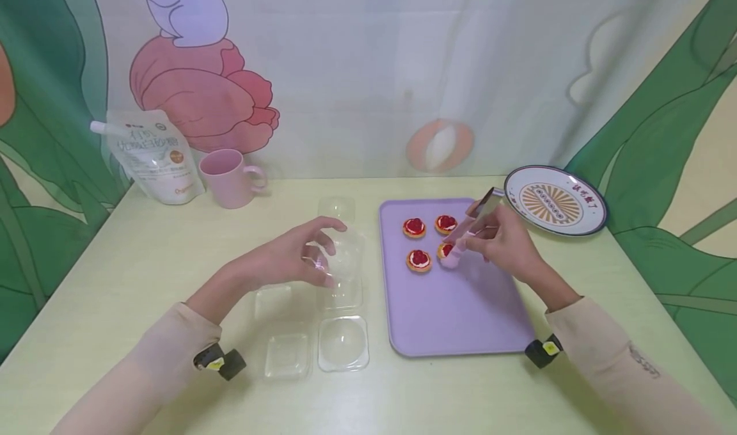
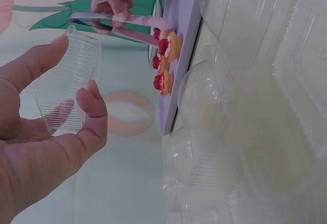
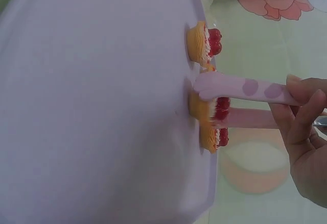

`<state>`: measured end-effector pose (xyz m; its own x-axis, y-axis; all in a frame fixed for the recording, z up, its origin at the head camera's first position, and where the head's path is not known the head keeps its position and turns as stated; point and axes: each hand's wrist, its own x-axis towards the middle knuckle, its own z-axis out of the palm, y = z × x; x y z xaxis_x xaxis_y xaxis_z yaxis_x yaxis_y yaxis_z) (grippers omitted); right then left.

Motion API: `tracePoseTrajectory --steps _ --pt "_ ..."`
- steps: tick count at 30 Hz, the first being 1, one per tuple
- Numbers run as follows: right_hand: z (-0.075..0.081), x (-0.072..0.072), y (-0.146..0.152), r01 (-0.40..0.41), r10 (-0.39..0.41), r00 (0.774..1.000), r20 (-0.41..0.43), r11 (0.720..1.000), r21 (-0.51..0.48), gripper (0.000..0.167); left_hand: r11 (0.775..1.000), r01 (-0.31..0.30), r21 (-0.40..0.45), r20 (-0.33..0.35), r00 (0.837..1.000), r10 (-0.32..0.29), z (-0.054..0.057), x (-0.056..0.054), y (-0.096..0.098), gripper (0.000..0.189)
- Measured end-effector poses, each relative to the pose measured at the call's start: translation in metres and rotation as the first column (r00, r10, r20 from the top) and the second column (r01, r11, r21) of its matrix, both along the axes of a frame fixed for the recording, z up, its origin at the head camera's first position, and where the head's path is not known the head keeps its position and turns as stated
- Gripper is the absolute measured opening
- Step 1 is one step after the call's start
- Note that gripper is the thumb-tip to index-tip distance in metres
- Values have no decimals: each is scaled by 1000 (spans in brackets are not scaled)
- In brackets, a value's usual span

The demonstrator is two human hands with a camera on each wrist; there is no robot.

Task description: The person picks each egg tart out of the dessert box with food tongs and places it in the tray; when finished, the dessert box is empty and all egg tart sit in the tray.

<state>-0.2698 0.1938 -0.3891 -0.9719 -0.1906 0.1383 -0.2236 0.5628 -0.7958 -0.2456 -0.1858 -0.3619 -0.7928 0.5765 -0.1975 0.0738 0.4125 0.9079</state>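
Note:
My right hand (image 1: 509,243) grips pink tongs (image 3: 250,87) with paw-shaped tips. The tips straddle one small fruit tart (image 1: 443,251) on the purple tray (image 1: 455,323); whether they squeeze it I cannot tell. Several such tarts, with red fruit and white cream, sit at the tray's far end, including a front-left tart (image 1: 418,261) and a back-left tart (image 1: 414,228). Left of the tray my left hand (image 1: 288,256) is raised, fingers curved around a small clear ribbed plastic piece (image 2: 76,89), held between thumb and fingers.
Clear plastic containers (image 1: 343,343) lie in rows below and around the left hand. At the back left stand a pink mug (image 1: 227,182) and a white spouted pouch (image 1: 152,160). A patterned plate (image 1: 555,201) leans at the back right, by a printed curtain (image 1: 357,89).

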Motion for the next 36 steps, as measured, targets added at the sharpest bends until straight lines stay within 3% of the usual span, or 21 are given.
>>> tracePoseTrajectory --steps 9,17,21,27,32,36 --pt "7 3 1 -9 9 1000 -1 1000 -5 45 1000 -19 -6 -32 999 19 1 -5 -6 80" --pt "23 6 5 35 -34 999 -24 999 10 46 993 -97 -61 -109 990 90 1 -18 -26 81" --pt "30 7 6 43 -45 998 -54 998 -45 47 983 -138 -125 -230 967 106 1 -37 -42 82" --pt "40 10 6 31 -36 998 -43 993 -110 48 956 -143 -255 -356 933 45 -2 -72 -56 83" --pt "45 14 4 21 -28 998 -52 991 -133 48 914 -151 -377 -352 936 9 -7 -100 -58 82" --pt "48 18 3 -3 -8 998 -70 987 -158 48 885 -151 -440 -332 943 -4 -8 -115 -57 82"
